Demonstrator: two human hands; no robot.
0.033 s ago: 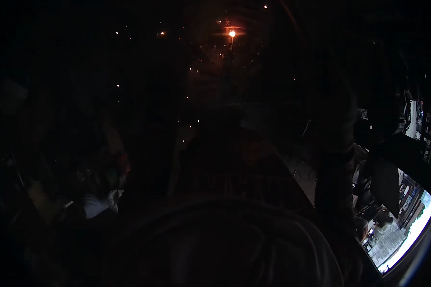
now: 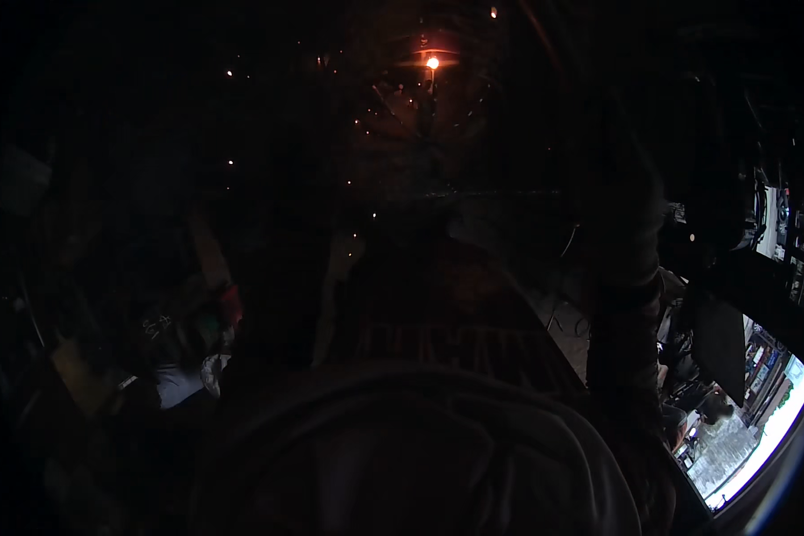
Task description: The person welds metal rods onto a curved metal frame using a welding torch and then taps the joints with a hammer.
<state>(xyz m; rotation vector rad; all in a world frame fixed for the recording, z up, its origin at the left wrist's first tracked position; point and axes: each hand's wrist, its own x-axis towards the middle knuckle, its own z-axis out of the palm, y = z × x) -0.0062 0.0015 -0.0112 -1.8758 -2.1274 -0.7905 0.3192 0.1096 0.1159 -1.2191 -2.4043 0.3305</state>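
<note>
Most of the picture is nearly black. A small orange-white glowing spot (image 2: 432,63) burns at the top centre, with a dim reddish halo and fine bright streaks about it. Scattered bright specks (image 2: 230,163) lie to its left and below it. Neither of my hands can be made out in the dark, nor anything they may hold. A dark upright shape (image 2: 630,313) at right of centre may be a sleeve; I cannot tell. At the bottom, a large dim rounded fold of cloth (image 2: 420,420) fills the middle.
To the lower left are a pale whitish piece (image 2: 179,384), a small red thing (image 2: 230,305) and a dull yellow one (image 2: 79,371). On the far right, a bright strip (image 2: 764,460) edges a lit area with cluttered shelves (image 2: 764,362) and a grey floor (image 2: 719,447).
The bright specks at upper left have shifted or faded. Streaks round the glowing spot show more plainly, and dim shapes below it are slightly lighter. The glowing spot stays nearly in place.
</note>
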